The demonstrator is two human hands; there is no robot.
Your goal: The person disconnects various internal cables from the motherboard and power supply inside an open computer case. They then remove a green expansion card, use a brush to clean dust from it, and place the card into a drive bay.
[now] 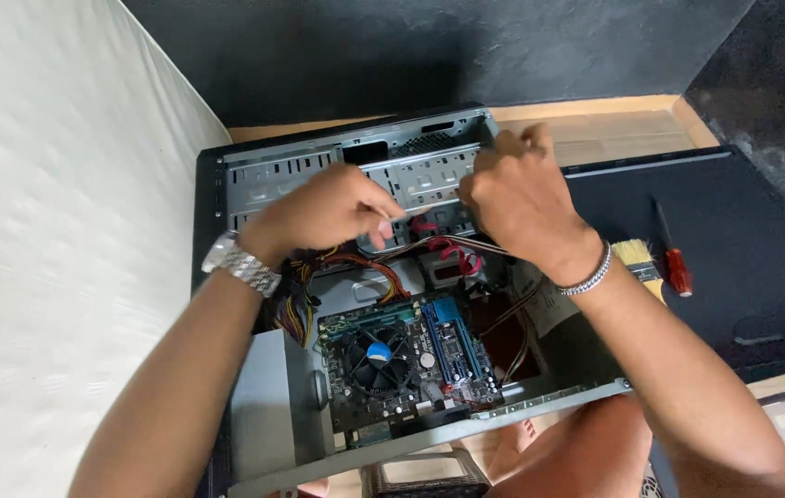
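Grey metal computer case point(337, 166) lies open on floor, both hands inside near drive cage. Left hand point(333, 210) curled, fingertips pinching grey part beside red cables point(448, 247). Right hand point(512, 189) closed over cage edge; what it grips, cannot tell. Motherboard point(411, 355) with black fan below hands; white label sheet at its right. Black side panel point(743, 240) right of case carries brush point(642, 263) and red-handled screwdriver point(674, 258). White wall left.

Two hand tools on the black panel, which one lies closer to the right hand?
The paintbrush, with pale bristles and a yellow handle, lies just beside the right hand's wrist. The red-handled screwdriver lies farther out on the black panel.
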